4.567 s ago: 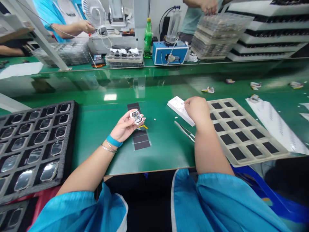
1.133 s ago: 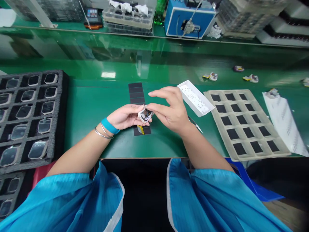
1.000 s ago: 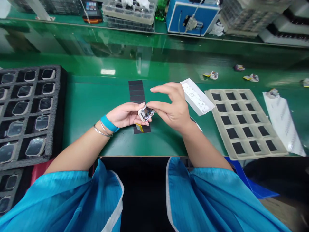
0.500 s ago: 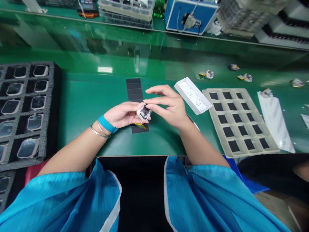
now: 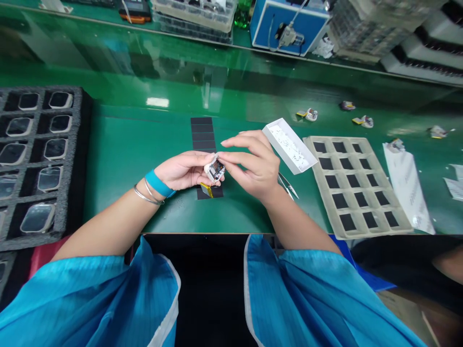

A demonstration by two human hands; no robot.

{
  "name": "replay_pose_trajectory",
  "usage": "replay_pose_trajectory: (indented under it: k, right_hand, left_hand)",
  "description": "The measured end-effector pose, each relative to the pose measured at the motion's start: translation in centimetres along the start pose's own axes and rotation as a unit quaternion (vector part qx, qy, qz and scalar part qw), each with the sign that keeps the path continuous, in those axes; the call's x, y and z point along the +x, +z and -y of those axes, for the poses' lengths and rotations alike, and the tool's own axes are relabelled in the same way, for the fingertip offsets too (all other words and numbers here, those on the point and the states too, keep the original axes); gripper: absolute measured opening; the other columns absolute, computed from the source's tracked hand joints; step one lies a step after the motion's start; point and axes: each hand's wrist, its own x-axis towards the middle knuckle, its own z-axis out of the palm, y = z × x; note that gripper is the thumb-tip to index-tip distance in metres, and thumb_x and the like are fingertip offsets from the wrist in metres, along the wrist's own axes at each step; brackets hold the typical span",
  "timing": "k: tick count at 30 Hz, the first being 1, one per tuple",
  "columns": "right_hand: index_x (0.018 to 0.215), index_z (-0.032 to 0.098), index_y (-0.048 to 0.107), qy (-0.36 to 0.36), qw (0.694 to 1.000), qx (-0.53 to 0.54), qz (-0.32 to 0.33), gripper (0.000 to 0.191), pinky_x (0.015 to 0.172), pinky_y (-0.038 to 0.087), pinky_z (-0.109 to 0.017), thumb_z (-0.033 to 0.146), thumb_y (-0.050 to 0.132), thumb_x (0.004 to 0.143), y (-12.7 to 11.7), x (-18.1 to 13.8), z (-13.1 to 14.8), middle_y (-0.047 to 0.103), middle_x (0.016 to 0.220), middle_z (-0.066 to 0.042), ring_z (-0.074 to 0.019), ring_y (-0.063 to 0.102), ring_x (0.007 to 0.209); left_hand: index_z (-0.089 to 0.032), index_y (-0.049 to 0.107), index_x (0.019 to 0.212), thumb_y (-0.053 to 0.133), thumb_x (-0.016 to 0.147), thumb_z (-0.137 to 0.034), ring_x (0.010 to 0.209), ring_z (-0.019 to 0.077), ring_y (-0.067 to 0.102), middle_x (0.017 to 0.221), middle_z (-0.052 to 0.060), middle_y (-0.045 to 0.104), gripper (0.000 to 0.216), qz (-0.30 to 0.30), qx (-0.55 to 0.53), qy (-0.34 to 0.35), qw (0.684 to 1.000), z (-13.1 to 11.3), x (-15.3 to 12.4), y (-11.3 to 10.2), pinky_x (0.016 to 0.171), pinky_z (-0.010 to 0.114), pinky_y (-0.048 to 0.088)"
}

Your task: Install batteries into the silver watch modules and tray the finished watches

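Note:
My left hand (image 5: 186,171) grips a small white smartwatch housing (image 5: 216,168), its open side showing a circuit board. A yellow-edged flat battery (image 5: 207,189) hangs below it on thin wires. At the housing's upper edge, my right hand (image 5: 255,164) has thumb and index finger pinched together, the other fingers lifted. Whatever sits between those fingertips is too small to make out. Beneath the hands lies a strip of black pads (image 5: 202,132), partly covered. Tweezers (image 5: 288,187) rest beside my right wrist, partly hidden by it.
Left stands a foam tray (image 5: 77,168) of watches. On the right are a white box (image 5: 306,166) with tiny white pieces, a beige tray (image 5: 321,193) with black pads, a white sheet (image 5: 408,188) and several watch assemblies (image 5: 311,114). A shelf with a blue box (image 5: 267,29) runs behind.
The battery has swung to hang more steeply below the housing. My right hand has shifted slightly, and more of the tweezers shows. The view has moved a little.

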Motion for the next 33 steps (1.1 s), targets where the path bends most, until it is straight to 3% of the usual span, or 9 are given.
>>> replay_pose_trajectory:
  k: [7,12,19,25,28,30,33]
  right_hand:
    - [0.090,0.027,0.075,-0.010,0.998,0.049,-0.048,0.012,0.087,0.053,-0.048,0.029,0.064,0.090,0.4,0.4,0.4,0.071,0.101,-0.006,-0.0216,0.063,0.096]
    - [0.084,0.025,0.076,0.057,0.984,0.160,-0.047,0.011,0.088,0.055,-0.042,0.033,0.070,0.087,0.1,0.5,0.8,0.072,0.099,-0.004,-0.0184,0.065,0.094]
    - [0.084,0.020,0.075,0.245,0.915,0.318,0.039,0.031,0.083,0.058,-0.034,0.050,0.078,0.075,0.1,0.7,1.5,0.073,0.094,-0.005,-0.0174,0.068,0.089]
    - [0.076,0.018,0.074,0.326,0.861,0.384,0.068,0.038,0.084,0.058,-0.035,0.052,0.084,0.065,0.1,1.0,1.0,0.074,0.085,-0.005,-0.0183,0.069,0.084]
    - [0.088,0.019,0.075,0.327,0.826,0.453,0.078,0.041,0.090,0.057,-0.038,0.056,0.077,0.072,-0.2,1.2,0.5,0.075,0.100,-0.007,-0.0200,0.069,0.098]
    - [0.102,0.021,0.072,0.318,0.820,0.473,0.058,0.042,0.095,0.056,-0.040,0.057,0.068,0.082,-0.3,1.3,0.3,0.071,0.117,-0.008,-0.0206,0.065,0.111]
    - [0.116,0.023,0.065,0.331,0.793,0.508,0.066,0.041,0.094,0.057,-0.040,0.051,0.066,0.086,-0.3,1.2,0.2,0.066,0.128,-0.008,-0.0203,0.064,0.115]
  left_hand:
    - [-0.009,0.072,0.092,0.080,0.074,-0.029,0.071,0.0175,0.073,0.079,0.009,0.074,0.028,0.023,-0.011,0.030,0.999,0.0,-0.1,0.1,0.067,0.022,0.061]
    - [-0.009,0.071,0.095,0.085,0.068,-0.033,0.072,0.0181,0.072,0.082,0.009,0.073,0.039,0.032,0.014,0.020,0.999,-0.1,-0.3,0.2,0.067,0.023,0.061]
    - [-0.011,0.071,0.094,0.086,0.065,-0.028,0.074,0.0183,0.071,0.082,0.008,0.072,0.036,0.033,0.039,0.012,0.999,-0.1,-0.2,-0.3,0.072,0.028,0.060]
    - [-0.011,0.071,0.100,0.084,0.067,-0.024,0.080,0.0207,0.073,0.089,0.011,0.074,0.037,0.021,0.047,-0.004,0.999,0.3,0.2,-0.6,0.077,0.030,0.060]
    - [-0.012,0.071,0.103,0.087,0.063,-0.026,0.083,0.0233,0.073,0.091,0.012,0.075,0.045,0.027,0.041,0.022,0.999,0.3,0.0,-0.2,0.083,0.035,0.059]
    - [-0.014,0.071,0.107,0.088,0.061,-0.029,0.085,0.0262,0.074,0.092,0.011,0.074,0.052,0.020,0.041,0.048,0.998,0.2,-0.2,0.1,0.086,0.039,0.058]
    - [-0.017,0.069,0.108,0.088,0.059,-0.031,0.088,0.0276,0.073,0.091,0.009,0.074,0.055,-0.024,0.050,0.106,0.993,0.0,-0.6,0.5,0.088,0.041,0.058]
